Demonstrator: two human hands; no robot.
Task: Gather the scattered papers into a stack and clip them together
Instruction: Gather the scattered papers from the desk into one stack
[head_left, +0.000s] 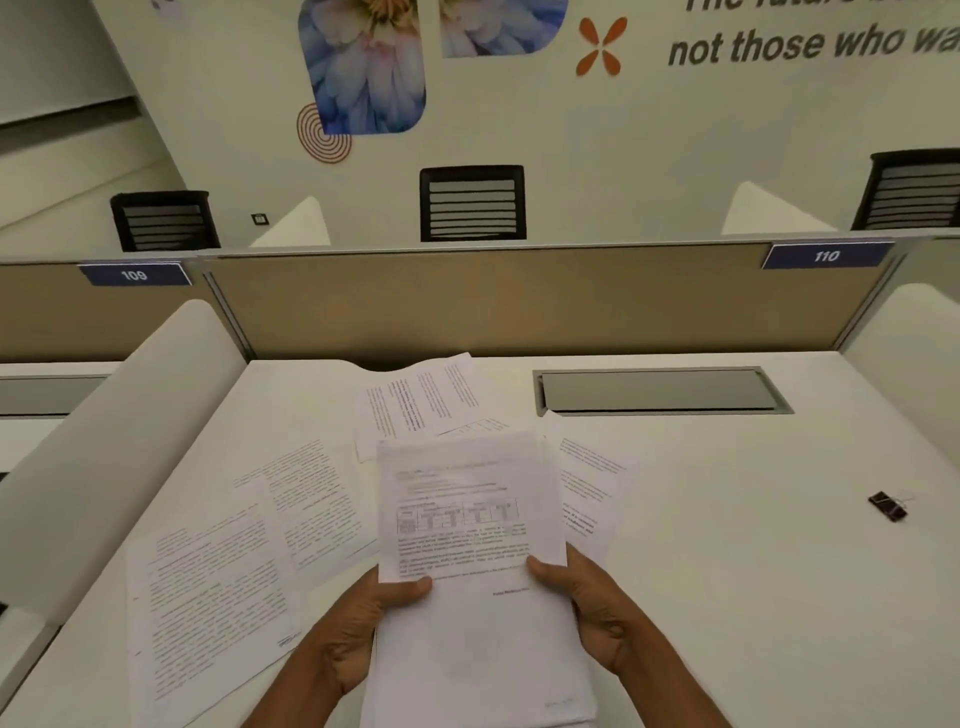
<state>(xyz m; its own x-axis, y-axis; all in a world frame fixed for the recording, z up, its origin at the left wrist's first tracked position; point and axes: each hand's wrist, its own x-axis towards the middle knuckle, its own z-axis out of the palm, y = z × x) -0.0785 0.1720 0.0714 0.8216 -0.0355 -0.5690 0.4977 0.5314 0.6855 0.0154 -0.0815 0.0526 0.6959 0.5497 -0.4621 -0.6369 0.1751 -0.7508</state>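
Left grip (358, 629) and right grip (595, 608) pinch the stack (467, 525) at its side edges; probable clip (888, 506) well apart.

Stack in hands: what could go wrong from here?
1. Left hand and right hand grip the stack only near its lower part. Its edges look uneven, so sheets could fan out or slip.
2. Loose sheets lie on the desk to the left, behind and right of the stack. One may get missed.
3. The clip lies far right. Reaching it likely frees one hand, and the stack may splay.
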